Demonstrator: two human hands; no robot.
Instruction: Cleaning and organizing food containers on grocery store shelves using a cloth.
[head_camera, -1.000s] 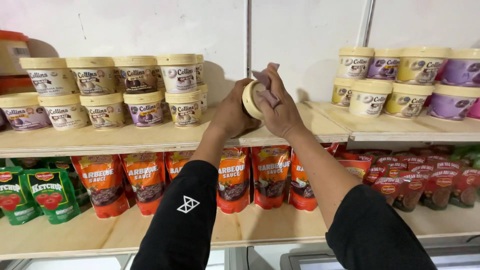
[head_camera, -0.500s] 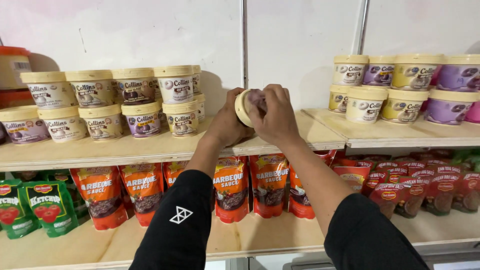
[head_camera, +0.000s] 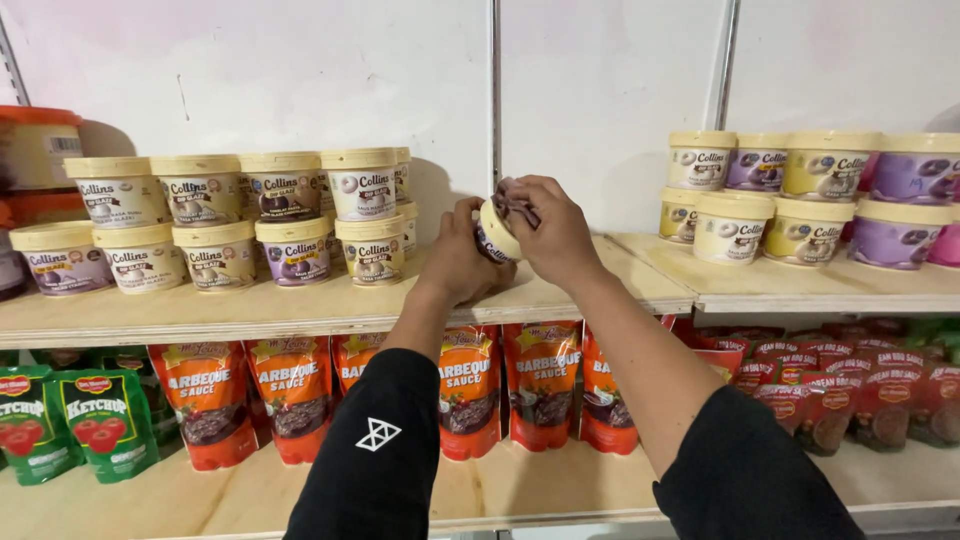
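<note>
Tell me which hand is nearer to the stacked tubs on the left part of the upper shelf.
Left. The left hand holds a small tub just right of the stacked tubs; the right hand is on the small tub's far side, pressing a cloth to its lid.

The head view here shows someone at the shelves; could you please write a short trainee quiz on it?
1. True or false: the left hand and right hand hold one tub together.
2. Which pouches sit directly under the hands? A green, B orange
3. The right hand presses a ____ on the tub's lid.

Key: 1 true. 2 B, the orange pouches. 3 cloth.
</note>
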